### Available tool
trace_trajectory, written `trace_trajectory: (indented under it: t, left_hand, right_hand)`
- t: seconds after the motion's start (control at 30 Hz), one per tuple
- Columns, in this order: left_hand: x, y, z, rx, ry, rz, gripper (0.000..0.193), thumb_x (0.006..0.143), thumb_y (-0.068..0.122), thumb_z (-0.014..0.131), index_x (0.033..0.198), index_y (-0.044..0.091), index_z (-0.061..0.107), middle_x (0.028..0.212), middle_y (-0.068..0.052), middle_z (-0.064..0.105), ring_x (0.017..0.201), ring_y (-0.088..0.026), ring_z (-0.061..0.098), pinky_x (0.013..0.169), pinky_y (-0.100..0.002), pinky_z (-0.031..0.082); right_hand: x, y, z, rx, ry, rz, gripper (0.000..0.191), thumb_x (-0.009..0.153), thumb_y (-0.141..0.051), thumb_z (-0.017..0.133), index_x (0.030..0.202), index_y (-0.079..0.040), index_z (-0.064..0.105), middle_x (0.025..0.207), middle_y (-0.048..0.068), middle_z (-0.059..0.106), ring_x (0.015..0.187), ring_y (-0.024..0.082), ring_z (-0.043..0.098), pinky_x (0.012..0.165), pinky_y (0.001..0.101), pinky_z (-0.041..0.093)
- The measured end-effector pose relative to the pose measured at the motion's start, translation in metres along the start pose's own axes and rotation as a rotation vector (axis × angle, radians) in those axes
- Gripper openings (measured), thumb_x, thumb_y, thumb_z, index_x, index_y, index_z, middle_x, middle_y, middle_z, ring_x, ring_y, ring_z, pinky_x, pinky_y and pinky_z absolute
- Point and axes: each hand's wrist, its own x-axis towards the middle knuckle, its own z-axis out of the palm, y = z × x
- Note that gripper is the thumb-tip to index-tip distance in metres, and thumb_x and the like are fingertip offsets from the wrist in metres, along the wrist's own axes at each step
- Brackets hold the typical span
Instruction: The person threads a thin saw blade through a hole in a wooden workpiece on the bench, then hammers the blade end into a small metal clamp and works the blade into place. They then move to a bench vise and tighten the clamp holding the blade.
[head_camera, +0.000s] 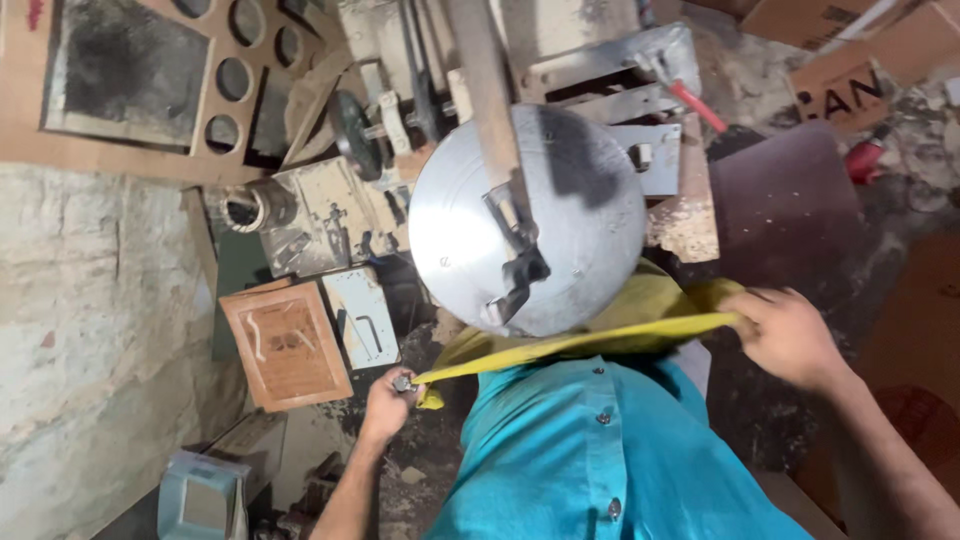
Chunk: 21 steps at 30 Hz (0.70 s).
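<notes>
- Your left hand is closed in a fist around one end of a yellow cloth, low in the view, just in front of your turquoise shirt.
- Your right hand grips the other end of the cloth, fingers curled tight over the bunched fabric at the right.
- Between both hands the cloth is pulled taut into a narrow band that runs across the lower edge of a round silver metal disc.
- The disc is mounted on a machine; the cloth touches its bottom rim, and more yellow fabric bunches behind the disc near your right hand.
- A dark smudge marks the upper right of the disc, and a worn bar with a dark clamp piece crosses its face from the top.
- Left of the disc stand a cream-painted machine body and an orange-brown box, below a brown board with round holes.
- A dark sheet lies right of the disc.
</notes>
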Motion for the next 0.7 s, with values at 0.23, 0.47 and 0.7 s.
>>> trace_trajectory:
  t: [0.23, 0.47, 0.7]
  left_hand:
    - [0.006, 0.012, 0.015, -0.054, 0.138, -0.083, 0.015, 0.081, 0.007, 0.082, 0.088, 0.003, 0.070, 0.073, 0.001, 0.068, 0.067, -0.008, 0.059, 0.062, -0.027, 0.049]
    - [-0.031, 0.063, 0.080, 0.149, 0.673, 0.165, 0.025, 0.076, 0.008, 0.084, 0.096, 0.004, 0.069, 0.088, -0.011, 0.073, 0.082, -0.025, 0.071, 0.077, -0.039, 0.056]
    - [-0.086, 0.115, 0.157, -0.189, 1.166, 0.009, 0.016, 0.076, -0.003, 0.073, 0.090, 0.002, 0.065, 0.085, -0.012, 0.069, 0.077, -0.025, 0.066, 0.071, -0.038, 0.056]
  right_hand:
    - [0.049, 0.005, -0.027, 0.037, -0.157, -0.083, 0.020, 0.082, -0.012, 0.071, 0.102, -0.014, 0.070, 0.098, 0.008, 0.074, 0.092, 0.033, 0.069, 0.081, 0.0437, 0.054]
    - [0.089, 0.082, -0.022, 0.229, -0.296, -0.302, 0.031, 0.076, -0.002, 0.068, 0.105, -0.011, 0.074, 0.097, 0.013, 0.074, 0.086, 0.034, 0.073, 0.073, 0.0396, 0.058]
    - [0.093, 0.129, -0.042, 0.233, -0.408, -0.509, 0.022, 0.087, -0.009, 0.080, 0.107, -0.004, 0.075, 0.090, 0.015, 0.074, 0.075, 0.023, 0.071, 0.068, 0.0357, 0.056]
